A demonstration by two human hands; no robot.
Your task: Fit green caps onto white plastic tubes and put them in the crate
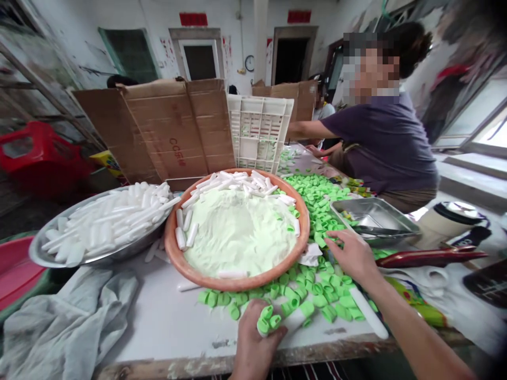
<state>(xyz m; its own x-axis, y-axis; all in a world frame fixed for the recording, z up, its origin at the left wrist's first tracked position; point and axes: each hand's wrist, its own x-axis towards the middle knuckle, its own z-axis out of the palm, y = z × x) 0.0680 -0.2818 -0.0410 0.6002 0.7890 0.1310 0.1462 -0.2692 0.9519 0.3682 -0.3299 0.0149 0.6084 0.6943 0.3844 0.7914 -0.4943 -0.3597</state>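
Observation:
My left hand (255, 332) is closed at the table's front edge around a small bunch of white plastic tubes with green caps (265, 319) on their ends. Just right of it lies a white tube with a green end (298, 316). My right hand (354, 256) is over the loose green caps (317, 200), thumb and forefinger apart; whether a fingertip touches a cap, I cannot tell. A terracotta basin (174, 258) of pale green powder (241, 227) stands ahead, with white tubes (253, 182) along its far rim. Another white tube (369, 312) lies below my right wrist.
At the left, a metal bowl (106, 258) is heaped with white tubes. A grey cloth (71, 322) hangs by the left edge. Cardboard (174, 132) and a white plastic crate (259, 132) stand behind. A metal tray (376, 216), a lidded cup (447, 221) and a co-worker (384, 137) are right.

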